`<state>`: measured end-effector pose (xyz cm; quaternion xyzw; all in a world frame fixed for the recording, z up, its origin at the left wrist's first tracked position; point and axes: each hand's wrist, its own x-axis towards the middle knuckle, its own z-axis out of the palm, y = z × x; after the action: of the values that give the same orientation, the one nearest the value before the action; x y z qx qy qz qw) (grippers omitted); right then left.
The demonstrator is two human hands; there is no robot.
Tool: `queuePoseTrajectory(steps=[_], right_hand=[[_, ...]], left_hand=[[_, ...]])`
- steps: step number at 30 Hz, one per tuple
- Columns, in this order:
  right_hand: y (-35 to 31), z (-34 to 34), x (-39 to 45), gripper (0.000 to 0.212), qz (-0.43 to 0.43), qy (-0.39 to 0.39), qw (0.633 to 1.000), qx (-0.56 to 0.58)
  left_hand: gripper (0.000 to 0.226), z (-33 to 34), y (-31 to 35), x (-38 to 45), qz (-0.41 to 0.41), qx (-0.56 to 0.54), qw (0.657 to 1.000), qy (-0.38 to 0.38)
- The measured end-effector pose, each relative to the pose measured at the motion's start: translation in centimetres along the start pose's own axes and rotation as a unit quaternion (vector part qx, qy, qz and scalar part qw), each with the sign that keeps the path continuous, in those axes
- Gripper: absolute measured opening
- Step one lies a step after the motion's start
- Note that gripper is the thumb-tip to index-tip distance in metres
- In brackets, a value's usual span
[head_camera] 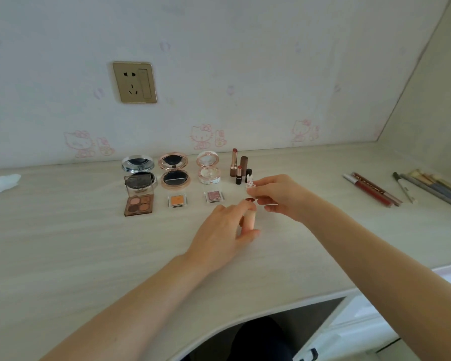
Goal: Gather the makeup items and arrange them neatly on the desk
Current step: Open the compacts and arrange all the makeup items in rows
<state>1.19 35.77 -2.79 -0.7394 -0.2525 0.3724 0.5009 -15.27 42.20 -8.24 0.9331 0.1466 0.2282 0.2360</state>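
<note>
My left hand (223,231) grips a pale peach lipstick tube (251,217) with its dark red tip showing at the top. My right hand (279,198) pinches a small white cap with a bunny figure (250,181) just above and to the right of that tip. Behind them, open lipsticks (238,166) stand upright. Further left, three open compacts (173,169) line the back, with an eyeshadow quad (138,201), an orange pan (177,200) and a pink pan (214,196) in front of them.
Lip pencils and a dark red gloss tube (370,188) lie at the right, with brushes and pens (432,188) beyond them. A crumpled tissue (0,183) sits at the far left. The desk (89,251) curves inward at the front; a wall socket (134,82) is above.
</note>
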Motion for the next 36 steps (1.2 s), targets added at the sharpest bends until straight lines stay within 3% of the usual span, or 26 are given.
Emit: queuePoseTrajectory(steps=[13,20,27,36], right_hand=[[-1.1,1.3,3.3,0.036,0.046,-0.036,0.993,-0.099],[-1.2,2.1,4.7,0.036,0.037,-0.026,0.99,-0.132],[-0.9,2.4,5.3,0.015,0.029,-0.014,0.987,-0.154],[-1.1,2.3,4.5,0.034,0.014,-0.013,0.988,-0.155]], left_hand=[[0.049,0.8,-0.5,1.2,0.04,0.15,0.987,0.037],[0.048,0.8,-1.3,1.2,0.02,0.154,0.987,0.04],[0.04,0.9,-1.5,1.1,0.02,0.15,0.987,0.048],[0.04,0.8,-1.3,1.0,0.022,0.154,0.986,0.056]])
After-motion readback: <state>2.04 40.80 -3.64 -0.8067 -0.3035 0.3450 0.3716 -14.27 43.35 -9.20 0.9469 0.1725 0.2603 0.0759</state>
